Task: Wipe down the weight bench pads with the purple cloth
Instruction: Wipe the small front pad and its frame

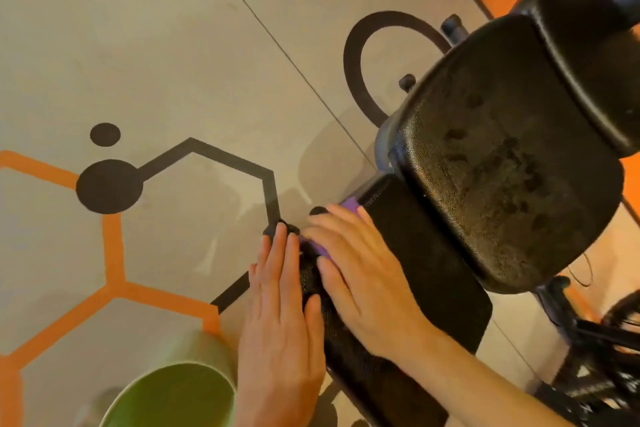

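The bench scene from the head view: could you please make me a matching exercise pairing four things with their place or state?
Things:
1. cloth
2. bucket
3. seat pad
4. left hand

Descriptions:
A. green, on the floor at bottom left
B. purple, under the right hand
C. large, black, smudged
D. flat against the side of the narrow pad

Pairs: 1-B, 2-A, 3-C, 4-D

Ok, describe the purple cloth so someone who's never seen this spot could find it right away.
Start at the big black seat pad on the right, then drop to the long narrow black pad below it. At that pad's left edge, the right hand presses flat on the cloth. It's the only purple thing, just slivers showing around the fingers.
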